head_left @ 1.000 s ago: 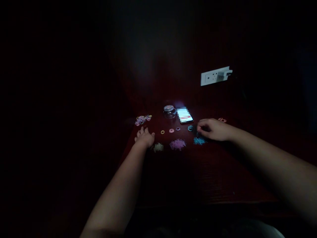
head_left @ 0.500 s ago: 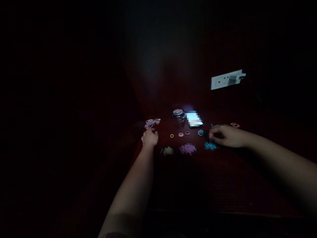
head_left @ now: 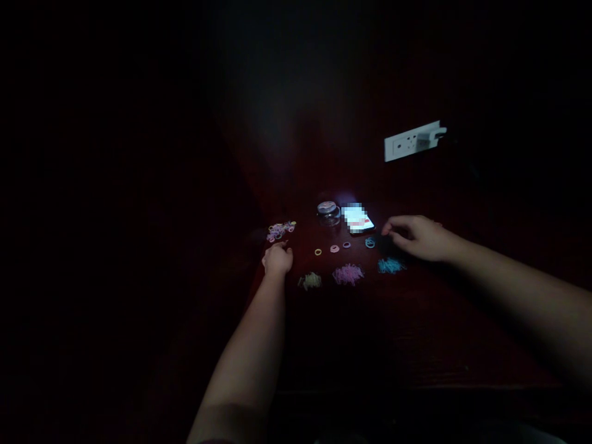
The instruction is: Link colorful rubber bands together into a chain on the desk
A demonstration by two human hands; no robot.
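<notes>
My left hand (head_left: 277, 259) rests at the table's left side, just in front of a mixed pile of small coloured elastic bands (head_left: 280, 231). Its thumb stands apart from the bent fingers, whose tips are hard to see in the dark. My right hand (head_left: 416, 237) hovers right of the blue ring-shaped bands (head_left: 370, 243), with a gap between thumb and fingers and nothing visible in them. Below it lies a pile of blue bands (head_left: 391, 265). Further left are a purple-pink pile (head_left: 348, 274) and a pale yellow pile (head_left: 311, 281).
Behind the piles sit a yellow ring (head_left: 317, 251), a pink ring (head_left: 335, 248) and a purple ring (head_left: 346, 245). A lidded clear jar (head_left: 328, 213) stands beside a lit phone (head_left: 357, 217). A socket with a plug (head_left: 411, 142) is on the wall. The surroundings are very dark.
My right hand has lifted away from the blue pile, and its fingers have parted. My left fingers have bent more. The view has shifted slightly.
</notes>
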